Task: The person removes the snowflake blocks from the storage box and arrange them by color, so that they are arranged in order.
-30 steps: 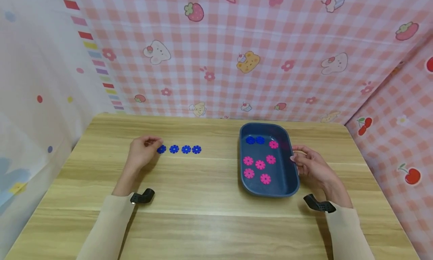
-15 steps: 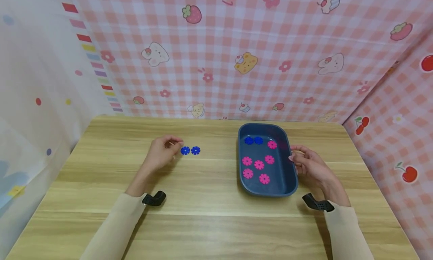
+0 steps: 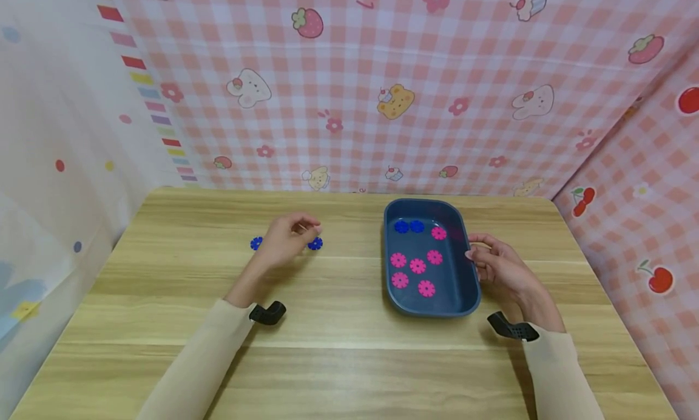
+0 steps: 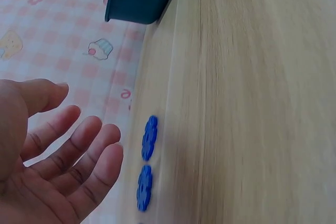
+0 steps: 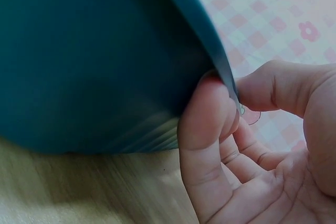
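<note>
My left hand [image 3: 286, 241] hovers over a row of blue notched snowflake discs on the table, its fingers loosely bent with nothing between them. One blue disc [image 3: 256, 243] shows left of the hand and another blue disc [image 3: 315, 244] peeks out below the fingertips; the hand hides the row between them. In the left wrist view, two blue discs [image 4: 149, 138] lie flat beside the fingers. My right hand [image 3: 505, 265] pinches the right rim of a dark blue tray [image 3: 472, 295], thumb on one side and fingers on the other, as the right wrist view shows closely.
Inside the tray lie several pink snowflake discs [image 3: 417, 266] and two blue snowflake discs [image 3: 401, 227]. The wooden table [image 3: 338, 371] ends at a pink checked cloth [image 3: 349, 135] behind, with patterned cloth on both sides.
My left hand has moved rightward along the row of blue discs, from its left end towards its right end. The leftmost disc is uncovered behind it. My right hand keeps its hold on the tray.
</note>
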The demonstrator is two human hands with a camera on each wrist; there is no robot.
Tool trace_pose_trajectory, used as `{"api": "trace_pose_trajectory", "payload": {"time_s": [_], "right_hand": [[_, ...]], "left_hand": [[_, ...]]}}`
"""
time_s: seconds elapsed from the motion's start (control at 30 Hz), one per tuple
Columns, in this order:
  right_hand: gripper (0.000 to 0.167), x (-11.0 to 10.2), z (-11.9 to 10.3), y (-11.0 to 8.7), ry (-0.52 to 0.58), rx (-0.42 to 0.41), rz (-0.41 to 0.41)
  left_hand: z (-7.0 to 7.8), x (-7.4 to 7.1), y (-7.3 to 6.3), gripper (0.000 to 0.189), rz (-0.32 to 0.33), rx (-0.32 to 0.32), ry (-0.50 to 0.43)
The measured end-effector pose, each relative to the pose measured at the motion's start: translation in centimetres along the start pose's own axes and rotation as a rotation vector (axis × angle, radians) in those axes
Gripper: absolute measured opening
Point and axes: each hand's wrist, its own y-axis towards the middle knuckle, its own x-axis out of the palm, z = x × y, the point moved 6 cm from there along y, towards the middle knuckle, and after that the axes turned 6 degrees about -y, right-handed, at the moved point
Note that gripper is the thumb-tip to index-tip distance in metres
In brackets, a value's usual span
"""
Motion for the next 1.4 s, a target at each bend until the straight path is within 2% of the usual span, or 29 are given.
{"api": "trace_pose_trajectory", "payload": {"time_s": [0.23, 0.4, 0.53, 0.83, 1.17, 1.4], "right_hand": [[0.038, 0.0, 0.0, 0.1, 0.010, -0.008, -0.002], [0.038, 0.0, 0.1, 0.0, 0.034, -0.031, -0.017], [0.038, -0.1, 0.1, 0.0, 0.031, -0.031, -0.016], [0.038, 0.0, 0.2, 0.0, 0.031, -0.023, -0.022], [0.039, 0.1, 0.2, 0.1, 0.038, -0.018, -0.017], [0.039, 0.1, 0.2, 0.0, 0.043, -0.011, -0.014]], "left_hand": [[0.4, 1.4, 0.9, 0.025, -0.019, 0.031, 0.059], [0.9, 2.5, 1.5, 0.029, -0.058, 0.045, 0.048], [1.6, 3.4, 2.2, 0.033, -0.098, 0.076, 0.029], [3.4, 5.2, 3.7, 0.030, -0.149, 0.173, 0.073], [5.3, 7.5, 5.2, 0.037, -0.229, 0.232, 0.133], [6.0, 8.9, 6.1, 0.042, -0.259, 0.266, 0.163]]}}
